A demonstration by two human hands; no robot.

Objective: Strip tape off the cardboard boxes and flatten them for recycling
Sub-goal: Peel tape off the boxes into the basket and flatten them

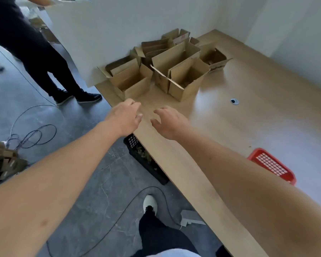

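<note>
Here, empty hands (146, 119) near table edge (156, 156).

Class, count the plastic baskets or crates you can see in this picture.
2. A red basket sits on the table at right; a black crate stands on the floor, partly under the table's edge. Others may be hidden.

Cardboard boxes (167, 67) sit bunched on the table (248, 112), far end, against the partition (93, 34). Both hands, left hand (125, 117) and right hand (170, 123), hover over the table's near-left edge. Basket (272, 165) on the table's near right, crate (146, 158) under it.
</note>
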